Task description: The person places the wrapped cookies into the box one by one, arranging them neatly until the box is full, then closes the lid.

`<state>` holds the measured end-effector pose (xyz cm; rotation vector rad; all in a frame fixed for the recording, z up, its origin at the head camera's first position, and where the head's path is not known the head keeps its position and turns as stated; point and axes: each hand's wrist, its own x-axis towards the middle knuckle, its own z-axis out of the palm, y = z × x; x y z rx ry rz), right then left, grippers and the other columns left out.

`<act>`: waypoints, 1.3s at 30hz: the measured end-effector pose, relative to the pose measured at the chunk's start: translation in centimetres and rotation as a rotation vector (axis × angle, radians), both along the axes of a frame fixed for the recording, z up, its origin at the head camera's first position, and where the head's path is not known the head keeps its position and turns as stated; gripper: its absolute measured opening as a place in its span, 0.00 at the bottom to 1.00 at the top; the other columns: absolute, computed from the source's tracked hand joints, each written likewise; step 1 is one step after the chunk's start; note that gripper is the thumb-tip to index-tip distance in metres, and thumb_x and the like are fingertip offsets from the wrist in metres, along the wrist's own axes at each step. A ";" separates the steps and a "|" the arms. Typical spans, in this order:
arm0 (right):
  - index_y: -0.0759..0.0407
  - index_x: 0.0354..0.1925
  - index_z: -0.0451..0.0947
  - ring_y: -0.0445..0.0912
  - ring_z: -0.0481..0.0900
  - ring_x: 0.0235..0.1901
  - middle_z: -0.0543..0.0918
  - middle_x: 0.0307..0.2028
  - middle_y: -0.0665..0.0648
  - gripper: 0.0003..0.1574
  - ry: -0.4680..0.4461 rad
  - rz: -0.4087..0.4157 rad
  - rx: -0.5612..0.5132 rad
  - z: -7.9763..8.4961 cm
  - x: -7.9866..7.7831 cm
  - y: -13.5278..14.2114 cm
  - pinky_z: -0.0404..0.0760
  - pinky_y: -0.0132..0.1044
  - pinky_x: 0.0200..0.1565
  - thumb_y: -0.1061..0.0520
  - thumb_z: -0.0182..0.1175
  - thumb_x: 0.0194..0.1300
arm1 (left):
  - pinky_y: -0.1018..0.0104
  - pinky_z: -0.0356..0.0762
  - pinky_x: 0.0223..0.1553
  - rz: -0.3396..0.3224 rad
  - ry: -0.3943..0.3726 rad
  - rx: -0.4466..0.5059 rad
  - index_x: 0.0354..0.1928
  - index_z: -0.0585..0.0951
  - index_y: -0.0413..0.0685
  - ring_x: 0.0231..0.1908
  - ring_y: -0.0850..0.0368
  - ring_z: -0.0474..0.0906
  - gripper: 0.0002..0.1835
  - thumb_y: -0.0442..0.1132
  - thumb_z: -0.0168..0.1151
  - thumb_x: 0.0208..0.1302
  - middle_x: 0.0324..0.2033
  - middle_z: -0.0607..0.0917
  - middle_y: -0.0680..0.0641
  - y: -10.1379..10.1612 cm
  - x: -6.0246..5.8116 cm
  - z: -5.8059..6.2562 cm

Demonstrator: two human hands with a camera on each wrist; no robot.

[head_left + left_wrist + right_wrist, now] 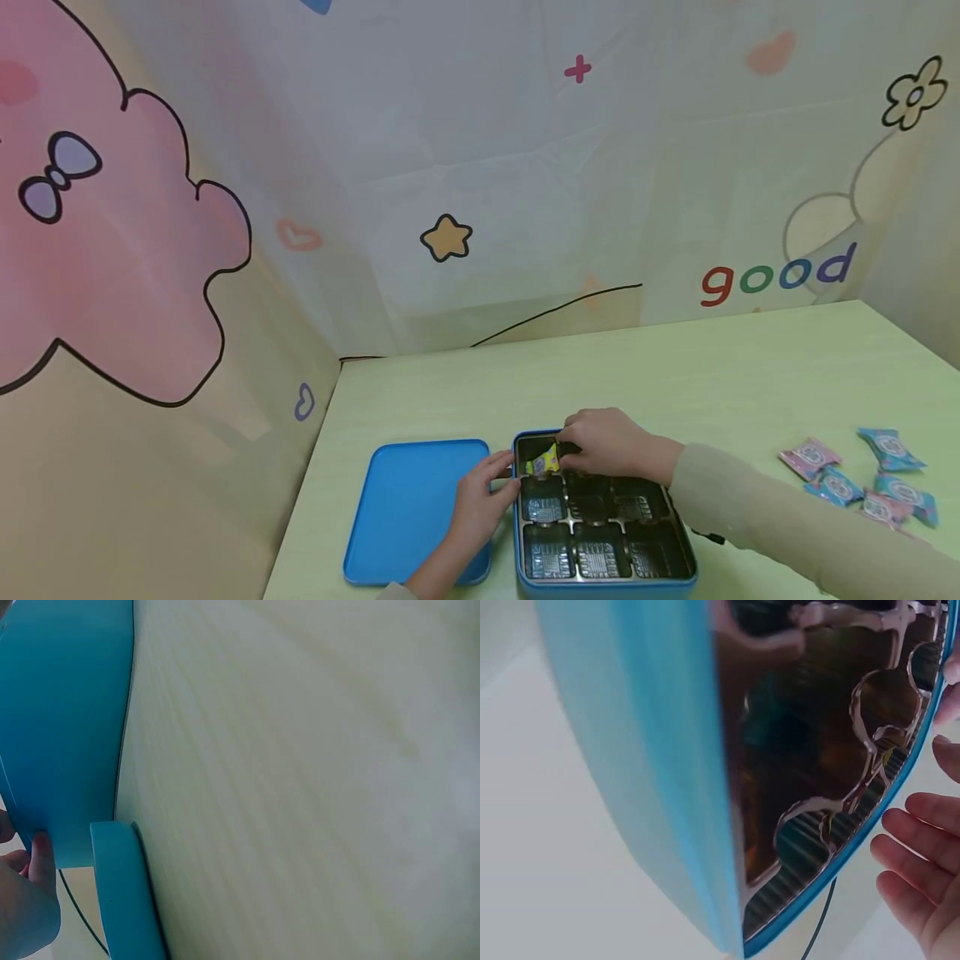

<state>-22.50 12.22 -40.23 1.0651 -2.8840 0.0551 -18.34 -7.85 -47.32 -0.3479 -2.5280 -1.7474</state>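
Note:
A blue box (607, 590) holds a shiny dark tray (572, 527) divided into several compartments. A yellow-wrapped candy (543, 461) lies in its back left compartment. My right hand (611, 443) reaches over the back of the box, fingers bent down at the candy's right end. The hand covers the other back compartments, and I cannot tell whether it pinches anything. My left hand (480, 497) rests at the left rim, fingers and thumb extended against it. In the left wrist view, fingers (43, 859) touch the box's blue wall (67, 735).
A flat blue lid (420, 504) lies left of the box. At right on the pale table (750, 375) are several pink and blue wrapped candies (832, 485), close to the right sleeve (757, 500). A printed curtain (517, 167) hangs behind the table.

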 end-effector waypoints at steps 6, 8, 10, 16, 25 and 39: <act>0.54 0.36 0.82 0.43 0.79 0.35 0.82 0.35 0.51 0.17 0.023 0.010 -0.048 0.2 0.1 1.3 0.80 0.38 0.35 0.45 0.60 0.53 | 0.69 0.79 0.40 -0.005 -0.016 0.017 0.52 0.75 0.36 0.46 0.46 0.75 0.20 0.34 0.58 0.57 0.54 0.74 0.40 0.0 0.1 0.0; 0.54 0.36 0.82 0.44 0.79 0.36 0.82 0.36 0.51 0.15 0.046 0.021 -0.062 0.2 0.1 1.8 0.80 0.39 0.35 0.47 0.60 0.54 | 0.67 0.79 0.41 -0.006 -0.030 0.027 0.52 0.74 0.34 0.47 0.45 0.74 0.20 0.32 0.57 0.57 0.54 0.73 0.39 0.1 0.2 0.5; 0.54 0.35 0.81 0.45 0.80 0.37 0.82 0.36 0.52 0.14 0.062 0.025 -0.073 0.2 0.2 2.3 0.80 0.40 0.36 0.48 0.60 0.54 | 0.65 0.79 0.41 -0.004 -0.031 0.028 0.52 0.74 0.32 0.47 0.43 0.74 0.19 0.30 0.56 0.57 0.53 0.73 0.36 0.2 0.7 1.5; 0.58 0.39 0.81 0.48 0.79 0.41 0.81 0.41 0.55 0.18 0.047 -0.017 -0.112 0.4 0.5 3.4 0.80 0.43 0.40 0.48 0.59 0.55 | 0.66 0.79 0.41 0.004 -0.024 0.009 0.52 0.74 0.34 0.46 0.45 0.75 0.19 0.32 0.56 0.57 0.53 0.74 0.39 0.1 0.6 1.3; 0.62 0.45 0.78 0.53 0.76 0.48 0.79 0.47 0.60 0.23 0.028 -0.092 -0.122 0.3 0.4 5.2 0.77 0.47 0.46 0.48 0.59 0.55 | 0.63 0.79 0.41 -0.002 -0.028 0.025 0.51 0.74 0.31 0.46 0.43 0.74 0.19 0.30 0.56 0.57 0.53 0.73 0.37 0.2 0.8 1.8; 0.62 0.45 0.78 0.54 0.76 0.48 0.79 0.46 0.61 0.22 0.052 -0.121 -0.126 0.2 0.6 6.8 0.77 0.49 0.46 0.49 0.58 0.56 | 0.63 0.79 0.41 0.005 -0.033 0.015 0.51 0.74 0.32 0.47 0.43 0.74 0.19 0.30 0.56 0.57 0.53 0.74 0.37 0.2 0.9 1.9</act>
